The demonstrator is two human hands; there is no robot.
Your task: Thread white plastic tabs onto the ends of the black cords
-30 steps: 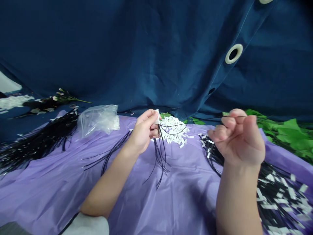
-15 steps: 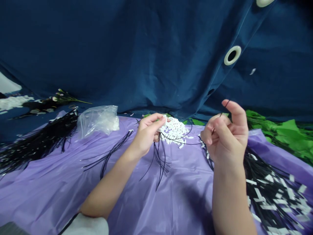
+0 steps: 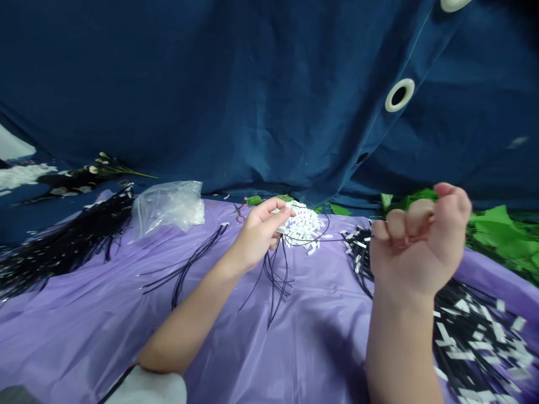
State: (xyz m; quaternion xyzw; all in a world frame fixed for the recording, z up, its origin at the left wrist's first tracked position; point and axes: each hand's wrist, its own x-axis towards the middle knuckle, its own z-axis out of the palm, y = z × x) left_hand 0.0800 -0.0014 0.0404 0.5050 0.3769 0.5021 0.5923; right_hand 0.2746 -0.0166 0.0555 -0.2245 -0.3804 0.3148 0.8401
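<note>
My left hand (image 3: pixel 255 235) pinches the top of a bunch of thin black cords (image 3: pixel 274 283) between thumb and fingers. A small white piece (image 3: pixel 282 229) sits at the cords' head, and their loose ends hang down. One taut black cord (image 3: pixel 341 240) runs from there towards my right hand (image 3: pixel 415 252), which is closed in a fist, knuckles turned away; the fingers' hold on the cord is partly hidden. Behind my left hand lies a heap of small white pieces (image 3: pixel 304 223). Another bunch of black cords (image 3: pixel 196 255) rests to its left.
A purple sheet (image 3: pixel 311 336) covers the table. A clear plastic bag (image 3: pixel 168 207), red-handled scissors (image 3: pixel 240 213) and a black strand bundle (image 3: pixel 76 238) lie left. Black cords with white tags (image 3: pixel 475 331) and green leaves (image 3: pixel 501 230) lie right. A blue curtain (image 3: pixel 210 101) hangs behind.
My right hand has moved right and its raised finger has curled into a fist, drawing the cord straighter. My left hand has shifted slightly right. A blurred white scrap has moved right before the curtain.
</note>
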